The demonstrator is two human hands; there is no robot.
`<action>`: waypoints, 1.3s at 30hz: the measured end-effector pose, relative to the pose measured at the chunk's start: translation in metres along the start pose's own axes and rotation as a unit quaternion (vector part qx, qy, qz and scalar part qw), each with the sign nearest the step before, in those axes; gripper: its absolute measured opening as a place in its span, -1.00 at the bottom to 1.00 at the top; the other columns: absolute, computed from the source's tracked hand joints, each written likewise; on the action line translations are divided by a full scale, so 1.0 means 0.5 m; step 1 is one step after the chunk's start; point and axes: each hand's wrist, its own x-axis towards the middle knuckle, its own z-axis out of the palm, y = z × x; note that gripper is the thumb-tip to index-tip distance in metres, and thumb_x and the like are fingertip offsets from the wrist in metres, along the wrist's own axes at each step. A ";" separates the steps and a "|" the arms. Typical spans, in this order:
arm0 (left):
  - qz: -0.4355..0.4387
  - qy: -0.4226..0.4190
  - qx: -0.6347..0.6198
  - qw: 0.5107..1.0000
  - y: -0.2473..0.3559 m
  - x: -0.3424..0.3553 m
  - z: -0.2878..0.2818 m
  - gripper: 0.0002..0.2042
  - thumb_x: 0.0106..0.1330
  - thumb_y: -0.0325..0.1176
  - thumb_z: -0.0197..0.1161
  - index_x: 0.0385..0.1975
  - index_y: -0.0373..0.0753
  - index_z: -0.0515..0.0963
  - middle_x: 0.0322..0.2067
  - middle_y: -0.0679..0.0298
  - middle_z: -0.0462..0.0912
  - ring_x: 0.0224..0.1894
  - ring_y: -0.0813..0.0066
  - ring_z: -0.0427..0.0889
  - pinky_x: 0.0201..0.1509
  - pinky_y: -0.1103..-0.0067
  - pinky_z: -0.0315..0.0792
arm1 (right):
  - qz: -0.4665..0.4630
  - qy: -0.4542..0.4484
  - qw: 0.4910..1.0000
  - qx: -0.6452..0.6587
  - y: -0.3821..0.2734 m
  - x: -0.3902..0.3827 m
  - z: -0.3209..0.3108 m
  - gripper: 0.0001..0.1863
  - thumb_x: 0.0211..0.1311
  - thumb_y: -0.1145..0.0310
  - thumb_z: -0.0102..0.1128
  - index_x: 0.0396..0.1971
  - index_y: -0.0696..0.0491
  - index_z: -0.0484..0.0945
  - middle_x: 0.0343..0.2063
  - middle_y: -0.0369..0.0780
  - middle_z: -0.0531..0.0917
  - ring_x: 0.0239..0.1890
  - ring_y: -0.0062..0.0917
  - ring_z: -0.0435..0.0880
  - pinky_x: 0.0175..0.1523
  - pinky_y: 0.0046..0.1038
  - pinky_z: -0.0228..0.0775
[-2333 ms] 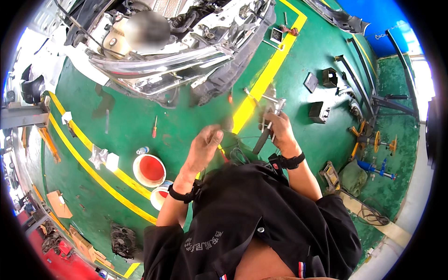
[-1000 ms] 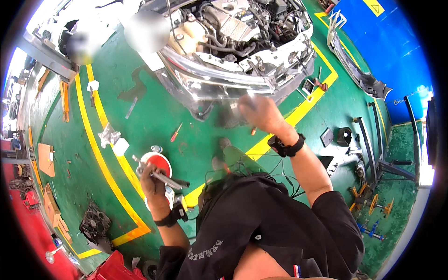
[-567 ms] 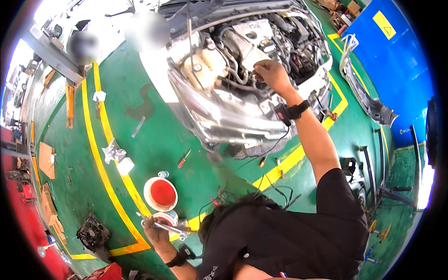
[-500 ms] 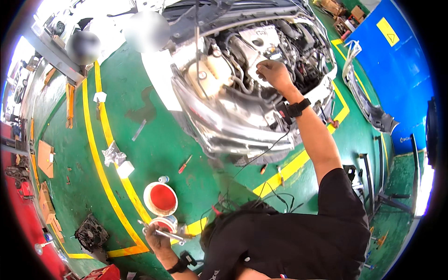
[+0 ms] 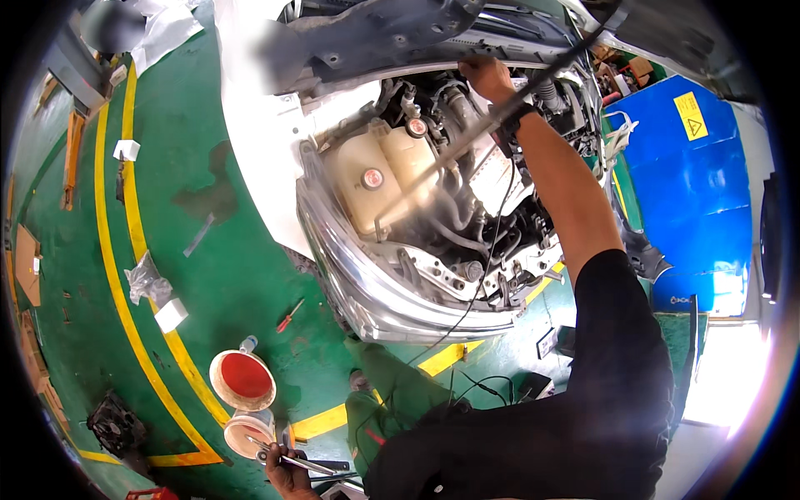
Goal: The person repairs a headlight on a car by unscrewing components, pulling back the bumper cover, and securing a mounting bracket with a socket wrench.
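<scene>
My right hand [image 5: 487,79] reaches to the far edge of the engine bay, its fingers curled by the panel edge below the windscreen; whatever they hold is hidden. The arm passes over the engine [image 5: 496,167]. Down at the lower left, my left hand [image 5: 286,473] is closed round a shiny metal wrench [image 5: 304,462], held above the floor beside two buckets. A pale plastic reservoir [image 5: 387,179] with round caps sits at the near left of the bay. Across the view, between me and the engine, slants a blurred dark rod [image 5: 508,112].
A headlight [image 5: 358,292] edges the car's front. On the green floor stand a bucket with a red inside [image 5: 246,375] and a smaller bucket [image 5: 247,433]. A red screwdriver [image 5: 290,315] and white box [image 5: 171,315] lie nearby. A blue panel [image 5: 692,200] stands at the right.
I have leaned in over the engine bay, so the car looks nearer. My right hand has moved farther back, to the bay's far edge. The left hand still grips the wrench, lower in view.
</scene>
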 end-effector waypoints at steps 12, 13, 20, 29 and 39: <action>-0.041 0.109 0.004 0.993 0.020 0.012 0.152 -0.86 0.31 -0.49 0.23 -0.38 -0.08 0.42 -0.52 0.41 0.49 -0.48 0.60 0.49 -0.38 0.57 0.43 | -0.049 -0.068 0.978 -0.191 0.042 0.198 0.204 -0.56 0.34 -0.01 0.00 0.07 -0.11 0.58 0.04 -0.04 0.62 0.14 -0.16 0.56 0.23 -0.21 0.38; -0.061 0.095 -0.011 0.994 0.017 0.025 0.141 -0.86 0.31 -0.50 0.23 -0.38 -0.08 0.42 -0.51 0.41 0.50 -0.48 0.59 0.49 -0.38 0.56 0.44 | -0.048 -0.070 0.977 -0.193 0.058 0.214 0.223 -0.56 0.34 -0.01 0.00 0.07 -0.11 0.58 0.04 -0.04 0.62 0.14 -0.16 0.56 0.23 -0.21 0.38; -0.067 -0.003 0.005 0.998 0.008 0.051 0.177 -0.90 0.35 -0.49 0.20 -0.22 -0.16 0.46 -0.44 0.37 0.51 -0.40 0.60 0.49 -0.31 0.57 0.42 | -0.261 -0.040 0.938 -0.224 0.145 0.268 0.302 -0.57 0.25 0.14 0.09 0.09 -0.08 0.57 0.07 -0.07 0.59 0.16 -0.17 0.51 0.25 -0.20 0.32; -0.078 0.034 0.017 0.996 -0.019 0.075 0.192 -0.80 0.29 -0.50 0.26 -0.12 -0.23 0.47 -0.33 0.29 0.62 -0.37 0.57 0.56 -0.28 0.58 0.44 | -0.292 -0.083 0.891 -0.338 0.168 0.269 0.320 -0.51 0.21 0.25 0.08 0.16 -0.03 0.53 0.22 -0.16 0.50 0.29 -0.21 0.36 0.39 -0.16 0.12; -0.087 0.032 -0.026 0.995 -0.029 0.090 0.164 -0.68 0.25 -0.54 0.23 0.00 -0.32 0.44 -0.28 0.20 0.58 -0.34 0.50 0.52 -0.25 0.46 0.44 | -0.392 0.066 0.863 -0.311 0.181 0.260 0.298 -0.57 0.12 0.35 0.10 0.03 0.06 0.59 0.13 -0.10 0.56 0.25 -0.17 0.39 0.36 -0.20 0.16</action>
